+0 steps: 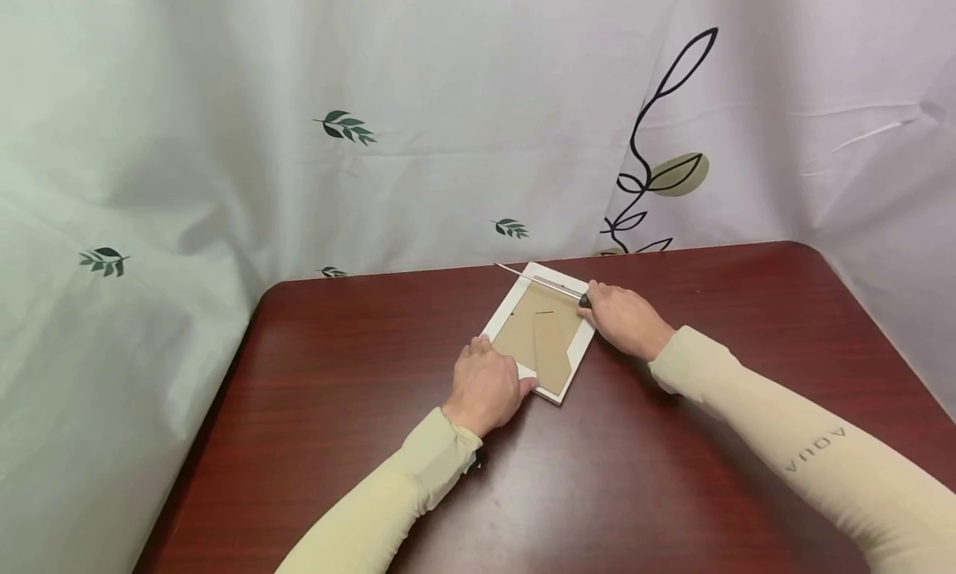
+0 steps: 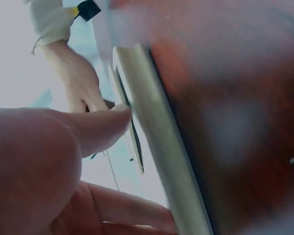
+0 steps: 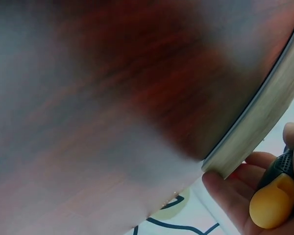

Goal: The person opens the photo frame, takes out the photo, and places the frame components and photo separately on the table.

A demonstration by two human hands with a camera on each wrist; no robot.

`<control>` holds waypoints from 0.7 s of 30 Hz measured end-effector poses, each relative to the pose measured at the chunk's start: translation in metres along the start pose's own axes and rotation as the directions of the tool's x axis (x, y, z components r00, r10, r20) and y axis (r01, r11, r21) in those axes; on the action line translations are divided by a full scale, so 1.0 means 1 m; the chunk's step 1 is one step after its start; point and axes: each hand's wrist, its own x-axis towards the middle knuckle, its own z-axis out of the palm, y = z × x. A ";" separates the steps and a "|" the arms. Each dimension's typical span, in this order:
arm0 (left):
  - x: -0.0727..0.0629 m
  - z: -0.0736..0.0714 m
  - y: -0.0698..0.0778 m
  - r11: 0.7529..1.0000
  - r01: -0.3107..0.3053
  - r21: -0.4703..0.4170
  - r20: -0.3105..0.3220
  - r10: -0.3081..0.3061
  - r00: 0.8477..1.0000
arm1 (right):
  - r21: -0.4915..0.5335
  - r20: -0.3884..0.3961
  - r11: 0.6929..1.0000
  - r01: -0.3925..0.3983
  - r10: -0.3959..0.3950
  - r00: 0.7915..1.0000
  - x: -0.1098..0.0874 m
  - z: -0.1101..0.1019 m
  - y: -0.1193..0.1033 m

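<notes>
One picture frame (image 1: 543, 333) lies between left fingers (image 1: 478, 347) and right fingers (image 1: 597, 295).

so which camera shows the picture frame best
The head view: it shows most of the picture frame, face down, though the left hand covers part. The left wrist view shows mainly its side edge; the right wrist view, a side edge and one corner.

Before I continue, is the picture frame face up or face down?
Face down: the picture frame shows its brown backing and stand uppermost.
</notes>
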 end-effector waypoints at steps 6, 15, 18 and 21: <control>0.006 -0.008 -0.008 0.997 -0.012 -0.077 0.136 0.023 0.990 | -0.019 -0.045 1.000 -0.017 0.016 0.999 -0.005 0.002 -0.003; 0.010 -0.006 -0.011 0.989 0.003 -0.147 0.114 0.014 0.993 | -0.056 -0.046 0.996 -0.065 0.062 0.997 -0.014 0.002 -0.009; 0.012 -0.005 -0.012 0.989 0.013 -0.146 0.123 0.005 0.992 | -0.065 -0.075 0.996 -0.066 0.061 0.995 -0.016 0.001 -0.012; 0.015 -0.005 -0.013 0.990 0.014 -0.137 0.131 0.004 0.991 | -0.082 -0.117 0.995 -0.064 0.054 0.992 -0.019 0.001 -0.015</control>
